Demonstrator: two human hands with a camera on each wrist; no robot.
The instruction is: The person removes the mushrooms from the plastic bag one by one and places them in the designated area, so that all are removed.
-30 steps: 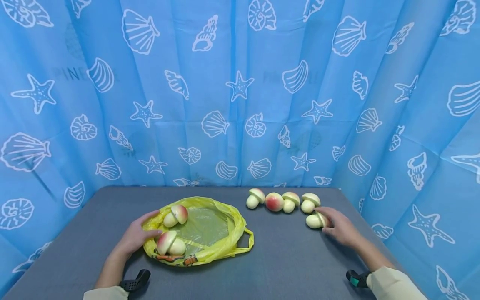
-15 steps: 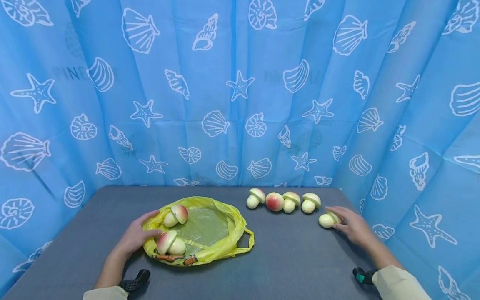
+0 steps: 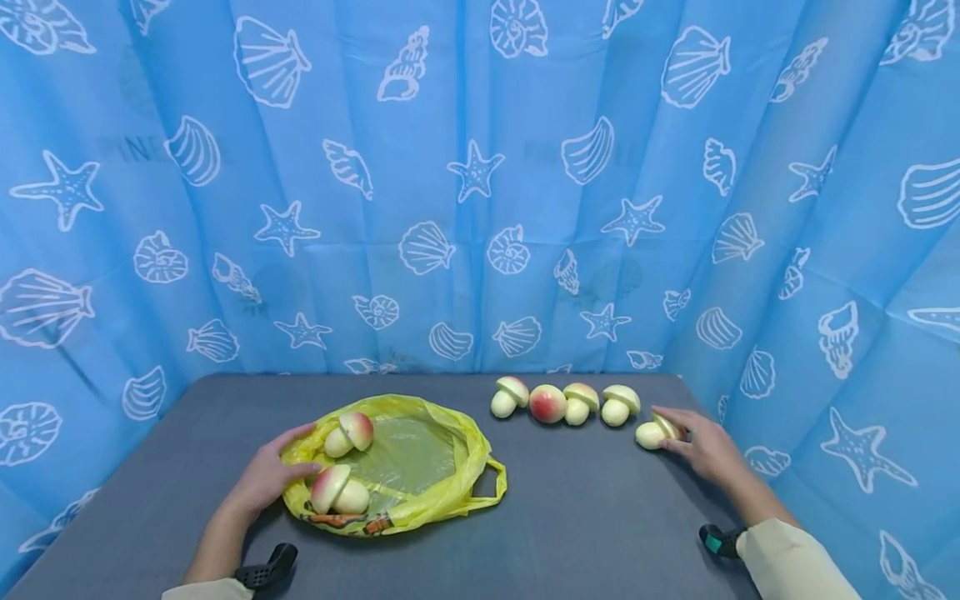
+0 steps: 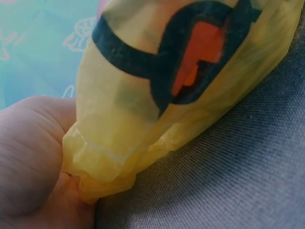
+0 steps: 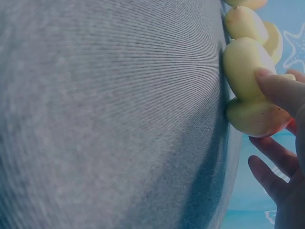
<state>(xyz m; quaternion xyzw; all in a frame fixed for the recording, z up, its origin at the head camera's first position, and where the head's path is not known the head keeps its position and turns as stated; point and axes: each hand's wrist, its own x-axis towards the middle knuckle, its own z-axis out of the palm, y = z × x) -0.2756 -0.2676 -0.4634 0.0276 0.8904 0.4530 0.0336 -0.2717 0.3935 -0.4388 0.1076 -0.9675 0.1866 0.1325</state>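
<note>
A yellow plastic bag [image 3: 472, 467] lies open-mouthed on the table, with two toy mushrooms inside: one pink-capped mushroom [image 3: 349, 434] at the back and another mushroom [image 3: 339, 490] nearer the front. My left hand [image 3: 270, 472] holds the bag's left rim, thumb over the edge; in the left wrist view the crumpled plastic [image 4: 105, 162] lies against the hand. At the right, my right hand [image 3: 708, 450] grips a pale toy mushroom [image 3: 652, 434] lying on its side, its cap partly hidden by the fingers. The right wrist view shows the thumb pressed on the mushroom's stem [image 5: 245, 67].
Several more toy mushrooms [image 3: 577, 404] stand in a row along the back of the grey table [image 3: 570, 517], left of my right hand. One of them shows its red cap [image 3: 547, 404] to the front. A blue shell-patterned curtain [image 3: 465, 208] hangs behind and beside the table.
My right hand has drawn the mushroom rightward, away from the end of the row, and has stayed nearly still over the last half second. My left hand and the bag have not visibly moved.
</note>
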